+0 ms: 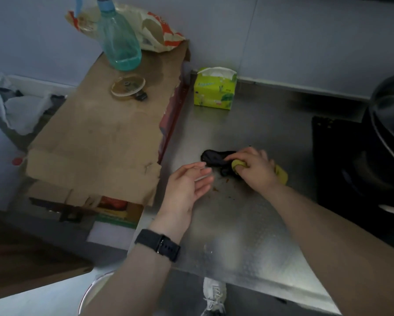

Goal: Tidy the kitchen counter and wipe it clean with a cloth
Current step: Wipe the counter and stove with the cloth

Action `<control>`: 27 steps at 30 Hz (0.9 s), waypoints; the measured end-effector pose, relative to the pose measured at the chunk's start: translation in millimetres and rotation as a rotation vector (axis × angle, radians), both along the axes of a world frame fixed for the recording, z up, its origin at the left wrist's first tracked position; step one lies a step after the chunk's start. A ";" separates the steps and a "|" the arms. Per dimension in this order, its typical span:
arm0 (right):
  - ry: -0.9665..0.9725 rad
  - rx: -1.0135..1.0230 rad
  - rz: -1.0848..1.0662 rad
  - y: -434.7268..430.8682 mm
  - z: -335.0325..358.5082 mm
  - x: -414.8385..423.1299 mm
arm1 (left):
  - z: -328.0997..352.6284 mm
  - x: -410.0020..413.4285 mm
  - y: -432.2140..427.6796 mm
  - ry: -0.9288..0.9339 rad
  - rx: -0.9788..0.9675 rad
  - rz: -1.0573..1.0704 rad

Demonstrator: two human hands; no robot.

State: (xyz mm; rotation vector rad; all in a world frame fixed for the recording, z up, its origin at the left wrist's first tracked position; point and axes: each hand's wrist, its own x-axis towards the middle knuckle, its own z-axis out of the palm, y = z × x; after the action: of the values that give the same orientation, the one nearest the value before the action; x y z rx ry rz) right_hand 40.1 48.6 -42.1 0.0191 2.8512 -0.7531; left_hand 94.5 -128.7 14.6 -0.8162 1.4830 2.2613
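On the steel counter (232,224) my right hand (254,167) is closed on a yellow-green cloth (281,175), pressing it against the surface. Just left of its fingers lies a crumpled black scrap (214,157), touching the cloth. Small brown crumbs (221,187) are scattered on the counter below the scrap. My left hand (187,188), with a black watch on the wrist, hovers open beside the crumbs, palm turned toward the right hand and holding nothing.
A green tissue box (214,90) stands at the counter's back. To the left, a cardboard sheet (104,133) carries a blue spray bottle (118,39), a round lid (127,86) and a paper bag (155,28). A black cooktop with a pan (387,124) fills the right.
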 end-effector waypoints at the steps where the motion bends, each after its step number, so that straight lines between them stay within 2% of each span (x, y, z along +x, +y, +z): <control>1: 0.003 0.004 -0.002 -4.4 -0.8 11.0 | -0.3 5.2 -2.5 0.003 0.012 -0.009; 5: -0.020 0.030 -0.030 -17.0 -3.5 50.0 | -3.9 35.3 -14.0 -0.016 0.131 -0.054; 8: -0.055 -0.177 -0.039 -19.1 0.0 59.1 | -8.6 63.0 -19.2 -0.086 0.283 -0.119; 11: 0.089 -0.324 -0.305 -4.2 7.5 53.0 | -16.3 86.9 -22.0 -0.160 0.385 -0.229; 13: 0.105 -0.216 -0.436 10.0 7.2 52.5 | -23.9 97.4 -22.8 -0.194 0.415 -0.281; 15: -0.021 0.062 -0.471 14.2 0.5 59.8 | -31.4 103.2 -23.1 -0.219 0.430 -0.297; 17: -0.038 0.268 -0.470 -6.4 -5.5 71.0 | -38.0 105.4 -24.1 -0.229 0.427 -0.283; 20: 0.061 0.321 -0.394 -50.7 -12.0 84.7 | -41.8 103.5 -26.6 -0.225 0.440 -0.227; 23: 0.050 0.143 -0.305 -58.8 -9.4 82.2 | -41.0 102.4 -28.7 -0.212 0.470 -0.184; 25: 0.097 -0.079 -0.363 -46.7 -2.1 72.9 | -39.8 104.8 -30.0 -0.197 0.484 -0.196; 27: 0.146 -0.152 -0.446 -33.0 3.8 57.3 | -38.4 109.1 -31.6 -0.187 0.475 -0.265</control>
State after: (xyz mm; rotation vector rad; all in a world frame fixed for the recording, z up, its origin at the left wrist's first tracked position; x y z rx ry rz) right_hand 97.3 15.5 -38.3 0.6187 2.9492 -1.0919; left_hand 203.5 -160.4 -23.8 -0.6208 0.8593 2.1372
